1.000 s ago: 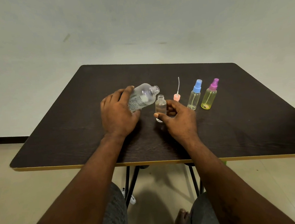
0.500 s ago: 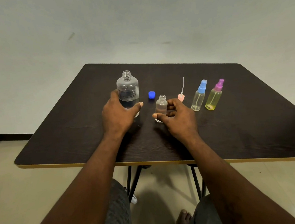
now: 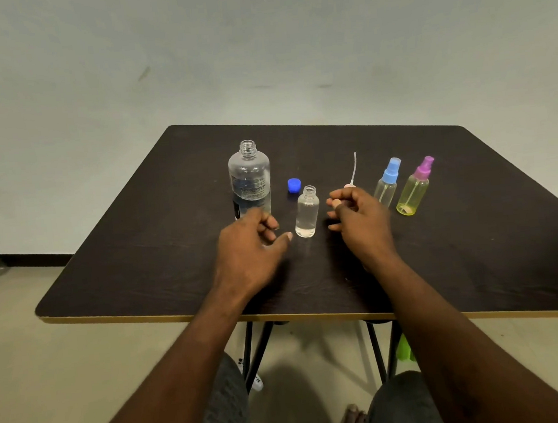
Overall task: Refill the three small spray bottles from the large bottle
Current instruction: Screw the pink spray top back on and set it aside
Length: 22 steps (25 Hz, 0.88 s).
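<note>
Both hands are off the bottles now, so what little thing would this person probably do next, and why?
Probably the right hand picks up the pink spray top lying just behind it and fits it onto the open small bottle. That bottle holds liquid and stands uncapped, and the large bottle is set upright.

Left hand [image 3: 250,244] loosely curled, empty, thumb stretched rightward; right hand [image 3: 361,217] half-closed, fingers bent inward, both forearms extended forward.
</note>
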Motion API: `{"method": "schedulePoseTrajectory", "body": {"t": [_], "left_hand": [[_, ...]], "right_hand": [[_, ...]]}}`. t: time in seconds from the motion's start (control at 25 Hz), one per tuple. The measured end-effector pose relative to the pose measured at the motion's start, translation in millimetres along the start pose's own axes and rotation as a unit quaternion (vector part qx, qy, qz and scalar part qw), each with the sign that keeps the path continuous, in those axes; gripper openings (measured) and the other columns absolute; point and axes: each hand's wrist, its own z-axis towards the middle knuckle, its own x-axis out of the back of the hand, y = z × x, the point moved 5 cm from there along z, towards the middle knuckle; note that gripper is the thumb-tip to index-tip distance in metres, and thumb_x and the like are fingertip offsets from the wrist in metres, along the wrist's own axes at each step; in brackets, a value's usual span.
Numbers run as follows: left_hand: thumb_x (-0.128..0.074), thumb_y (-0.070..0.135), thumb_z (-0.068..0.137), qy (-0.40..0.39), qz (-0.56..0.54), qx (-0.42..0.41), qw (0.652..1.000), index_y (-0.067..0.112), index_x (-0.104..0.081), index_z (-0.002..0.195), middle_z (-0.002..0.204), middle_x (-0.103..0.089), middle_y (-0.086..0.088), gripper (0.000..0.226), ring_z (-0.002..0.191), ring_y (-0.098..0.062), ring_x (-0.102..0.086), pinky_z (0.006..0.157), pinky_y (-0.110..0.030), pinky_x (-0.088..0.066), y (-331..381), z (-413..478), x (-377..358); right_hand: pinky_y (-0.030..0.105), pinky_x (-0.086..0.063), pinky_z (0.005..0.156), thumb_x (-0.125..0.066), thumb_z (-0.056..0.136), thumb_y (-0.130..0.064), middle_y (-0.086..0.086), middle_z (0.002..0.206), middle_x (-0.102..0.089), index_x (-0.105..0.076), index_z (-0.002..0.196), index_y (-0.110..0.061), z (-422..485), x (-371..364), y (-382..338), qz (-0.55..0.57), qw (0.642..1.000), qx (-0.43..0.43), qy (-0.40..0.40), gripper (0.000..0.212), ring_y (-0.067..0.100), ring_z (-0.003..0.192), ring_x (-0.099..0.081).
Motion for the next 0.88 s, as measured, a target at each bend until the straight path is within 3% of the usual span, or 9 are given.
{"method": "schedulePoseTrajectory", "body": {"t": [0.12,0.2,0.28,0.44,0.56,0.64,0.76,0.88], "left_hand": [[-0.087,0.041,0.079,-0.029,0.002,-0.018,0.999,0.029,-0.068,0.114,0.098,-0.071,0.016,0.041,0.076,0.003,-0.060,0.077,-0.020,-0.051,7.9,5.1,-13.2],[-0.086,0.046,0.078,-0.017,0.003,-0.010,1.000,0.027,-0.067,0.127,0.111,-0.073,0.014,0.057,0.093,-0.001,-0.066,0.087,-0.025,-0.053,10.1,7.5,-20.6],[-0.084,0.051,0.077,-0.024,0.018,-0.007,1.000,0.030,-0.066,0.127,0.113,-0.074,0.014,0.057,0.101,-0.004,-0.069,0.088,-0.027,-0.055,15.3,10.2,-30.7],[-0.075,0.050,0.084,-0.050,0.061,-0.002,0.997,0.031,-0.068,0.116,0.105,-0.077,0.008,0.038,0.097,-0.014,-0.072,0.083,-0.040,-0.060,28.0,17.9,-49.5],[-0.077,0.052,0.084,-0.040,0.085,-0.004,0.996,0.029,-0.067,0.118,0.108,-0.076,0.007,0.042,0.099,-0.017,-0.071,0.084,-0.042,-0.059,29.2,19.5,-53.6],[-0.078,0.052,0.084,-0.033,0.085,-0.003,0.996,0.030,-0.067,0.120,0.109,-0.076,0.008,0.044,0.100,-0.016,-0.071,0.085,-0.041,-0.059,27.5,19.2,-53.7],[-0.078,0.052,0.083,-0.028,0.077,-0.005,0.997,0.031,-0.067,0.119,0.108,-0.076,0.009,0.043,0.099,-0.015,-0.071,0.085,-0.041,-0.059,26.2,18.9,-53.6],[-0.078,0.053,0.083,-0.023,0.078,-0.009,0.997,0.032,-0.066,0.119,0.108,-0.076,0.009,0.043,0.097,-0.015,-0.071,0.084,-0.039,-0.059,26.6,18.7,-52.6]], "right_hand": [[0.029,-0.063,0.074,-0.069,0.096,-0.014,-0.004,0.095,-0.076,-0.074,0.103,-0.018,9.3,-13.6,-5.9,-0.108,0.993,0.045,-0.027,0.009,0.010,0.087,-0.074],[0.030,-0.061,0.078,-0.070,0.090,-0.016,-0.010,0.086,-0.075,-0.075,0.095,-0.021,9.5,-19.1,-9.4,-0.153,0.985,0.075,-0.025,0.008,0.005,0.081,-0.072],[0.026,-0.059,0.073,-0.070,0.087,-0.016,-0.013,0.079,-0.073,-0.073,0.088,-0.027,6.4,-21.1,-10.7,-0.189,0.977,0.100,-0.020,0.011,0.001,0.075,-0.070],[0.019,-0.054,0.064,-0.072,0.088,-0.017,-0.015,0.076,-0.071,-0.066,0.082,-0.036,1.9,-18.1,-10.6,-0.197,0.973,0.121,-0.009,0.021,0.000,0.070,-0.069],[0.020,-0.055,0.064,-0.075,0.091,-0.022,-0.015,0.079,-0.068,-0.063,0.091,-0.032,1.8,-3.7,-9.9,-0.171,0.976,0.090,0.102,0.016,-0.001,0.072,-0.067],[0.023,-0.052,0.067,-0.076,0.091,-0.028,-0.012,0.083,-0.070,-0.062,0.108,-0.026,2.7,5.0,-6.7,-0.166,0.970,0.045,0.174,0.022,0.003,0.078,-0.067],[0.022,-0.041,0.072,-0.074,0.092,-0.037,-0.002,0.092,-0.076,-0.056,0.136,-0.014,10.7,4.8,-0.7,-0.206,0.962,0.001,0.178,0.052,0.014,0.089,-0.066],[0.027,-0.042,0.076,-0.071,0.093,-0.039,0.006,0.098,-0.075,-0.064,0.125,-0.012,19.5,2.0,-1.2,-0.242,0.955,-0.012,0.171,0.042,0.025,0.097,-0.068]]}}
